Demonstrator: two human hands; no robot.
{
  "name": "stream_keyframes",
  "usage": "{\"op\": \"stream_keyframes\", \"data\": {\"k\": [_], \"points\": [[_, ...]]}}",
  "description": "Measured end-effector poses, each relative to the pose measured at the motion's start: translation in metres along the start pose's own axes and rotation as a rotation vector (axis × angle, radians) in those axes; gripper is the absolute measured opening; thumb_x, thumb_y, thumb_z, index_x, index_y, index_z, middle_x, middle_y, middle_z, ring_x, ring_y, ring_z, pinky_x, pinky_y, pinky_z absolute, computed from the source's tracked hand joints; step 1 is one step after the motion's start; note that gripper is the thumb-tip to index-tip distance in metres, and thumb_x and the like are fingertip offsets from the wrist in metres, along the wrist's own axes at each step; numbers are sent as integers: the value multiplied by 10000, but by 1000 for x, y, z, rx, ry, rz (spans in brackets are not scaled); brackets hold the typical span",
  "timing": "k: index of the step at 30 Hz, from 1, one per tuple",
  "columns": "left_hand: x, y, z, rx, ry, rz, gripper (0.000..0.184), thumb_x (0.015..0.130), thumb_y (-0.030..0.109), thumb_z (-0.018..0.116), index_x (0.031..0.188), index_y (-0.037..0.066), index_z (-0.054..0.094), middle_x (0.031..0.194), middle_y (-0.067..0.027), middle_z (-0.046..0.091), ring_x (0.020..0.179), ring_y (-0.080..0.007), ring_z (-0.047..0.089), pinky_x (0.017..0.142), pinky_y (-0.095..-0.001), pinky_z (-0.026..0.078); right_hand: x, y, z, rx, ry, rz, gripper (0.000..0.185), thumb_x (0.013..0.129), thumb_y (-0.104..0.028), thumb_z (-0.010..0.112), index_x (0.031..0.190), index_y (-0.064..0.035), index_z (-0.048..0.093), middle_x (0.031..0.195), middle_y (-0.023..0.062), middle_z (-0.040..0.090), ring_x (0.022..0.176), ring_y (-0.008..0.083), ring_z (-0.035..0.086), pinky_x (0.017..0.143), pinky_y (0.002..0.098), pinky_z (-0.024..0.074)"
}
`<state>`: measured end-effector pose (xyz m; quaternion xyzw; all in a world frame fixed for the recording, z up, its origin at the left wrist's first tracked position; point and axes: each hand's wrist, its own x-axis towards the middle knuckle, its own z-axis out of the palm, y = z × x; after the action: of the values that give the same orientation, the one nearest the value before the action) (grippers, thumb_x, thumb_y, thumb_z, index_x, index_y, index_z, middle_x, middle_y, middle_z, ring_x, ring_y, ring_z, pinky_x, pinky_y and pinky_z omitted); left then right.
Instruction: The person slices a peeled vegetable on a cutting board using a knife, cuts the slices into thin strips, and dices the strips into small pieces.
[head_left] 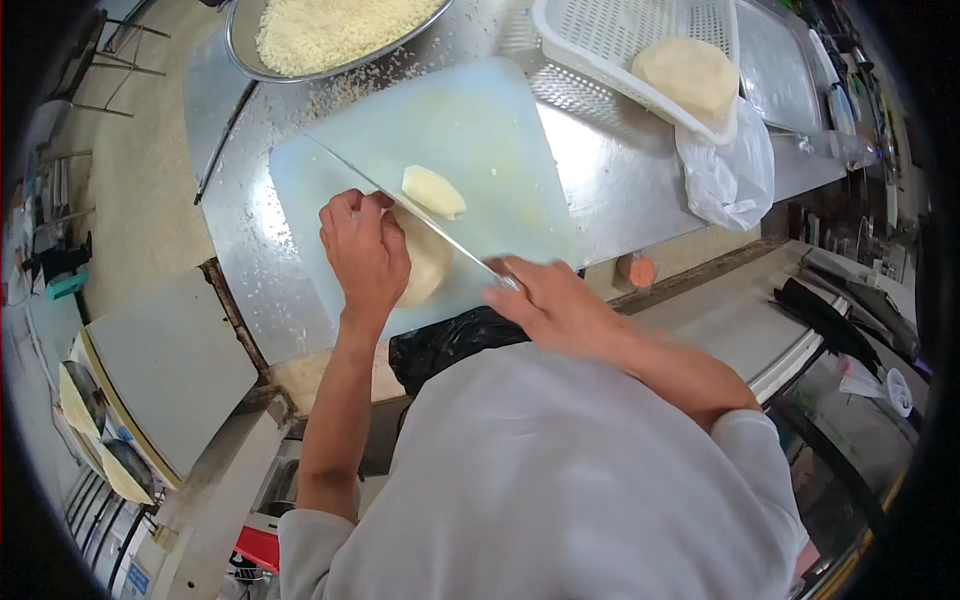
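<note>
My left hand [364,250] has its fingers curled on a pale, round peeled root vegetable [430,265], which looks like jicama. It presses the vegetable down on the white cutting board [480,125]. In my right hand [556,305], slightly blurred, is the handle of a long knife [445,232]. The blade slants up and left across the board, along the far side of the vegetable and close to my left fingertips. Whether its edge has entered the flesh I cannot tell. Just beyond the blade lies a cut piece [433,192] of the same pale flesh.
A metal bowl [237,55] of finely chopped pale bits stands at the far left, with crumbs scattered on the steel table [232,215]. At the far right, a white basket [575,60] holds another peeled root vegetable [690,78]. A plastic bag [728,175] hangs beside it.
</note>
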<state>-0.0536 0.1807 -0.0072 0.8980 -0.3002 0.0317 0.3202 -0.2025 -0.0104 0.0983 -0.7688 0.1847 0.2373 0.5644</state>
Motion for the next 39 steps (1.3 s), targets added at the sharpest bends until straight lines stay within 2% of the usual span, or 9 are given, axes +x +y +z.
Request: {"op": "stream_keyframes", "data": {"k": [4, 8, 14, 20, 26, 29, 32, 35, 39], "points": [[-1, -1, 1, -1, 0, 0, 218, 903, 58, 597, 1096, 75, 699, 1112, -157, 559, 1076, -345, 529, 934, -481, 421, -9, 15, -1, 12, 54, -63, 455, 1066, -334, 576, 1259, 73, 639, 755, 252, 665, 729, 417, 689, 702, 461, 524], [0, 5, -2, 29, 4, 11, 192, 901, 6, 606, 1081, 3, 674, 1080, -179, 581, 1054, -362, 534, 921, -466, 449, 72, 51, 35, -41, 77, -156, 444, 1066, -328, 570, 1260, 65, 641, 766, 252, 670, 735, 423, 690, 707, 468, 524], [-1, 2, -1, 6, 46, 29, 185, 893, -2, 608, 1065, 8, 675, 1083, -179, 586, 1055, -360, 537, 923, -464, 449, -19, 4, -4, 11, 11, -29, 429, 1060, -354, 585, 1054, 71, 646, 770, 273, 656, 745, 436, 678, 714, 488, 517], [0, 5, -3, -19, 27, 18, 187, 887, -4, 607, 1064, 1, 666, 1075, -189, 592, 1059, -360, 536, 925, -459, 450, 50, 44, 24, 51, 53, -166, 431, 1070, -356, 575, 1152, 58, 658, 763, 255, 657, 714, 417, 658, 710, 490, 512], [0, 5, -3, -14, 47, 44, 188, 881, -26, 605, 1056, 1, 665, 1056, -181, 593, 1037, -352, 541, 912, -447, 449, -11, -1, -2, 29, -36, 43, 438, 1069, -349, 567, 1127, 76, 657, 771, 266, 659, 741, 426, 665, 733, 488, 517], [0, 4, -3, -30, 37, 40, 178, 885, -29, 602, 1052, -6, 659, 1048, -182, 589, 1036, -356, 542, 909, -448, 450, -31, 12, 2, 30, 51, -11, 443, 1064, -350, 574, 1110, 83, 651, 759, 272, 652, 726, 439, 657, 712, 484, 521], [0, 5, -4, -17, 43, 30, 165, 890, -27, 605, 1047, -14, 655, 1053, -181, 590, 1039, -363, 543, 910, -451, 451, 22, 34, 23, 54, 94, -182, 444, 1055, -348, 591, 1120, 86, 655, 753, 277, 655, 724, 442, 671, 711, 488, 527], [-1, 5, -2, -18, 54, 38, 170, 895, -27, 604, 1057, -22, 653, 1057, -178, 593, 1039, -366, 541, 914, -452, 449, 67, 47, 42, -30, 84, -120, 452, 1057, -356, 591, 1132, 86, 652, 766, 284, 666, 740, 456, 686, 720, 491, 531], [-2, 5, 0, -29, 48, -1, 180, 884, 17, 616, 1051, 18, 682, 1075, -164, 592, 1030, -365, 537, 918, -479, 438, 9, 6, 10, 43, -14, -7, 440, 1058, -356, 587, 1075, 78, 654, 779, 292, 673, 760, 466, 693, 726, 492, 532]]}}
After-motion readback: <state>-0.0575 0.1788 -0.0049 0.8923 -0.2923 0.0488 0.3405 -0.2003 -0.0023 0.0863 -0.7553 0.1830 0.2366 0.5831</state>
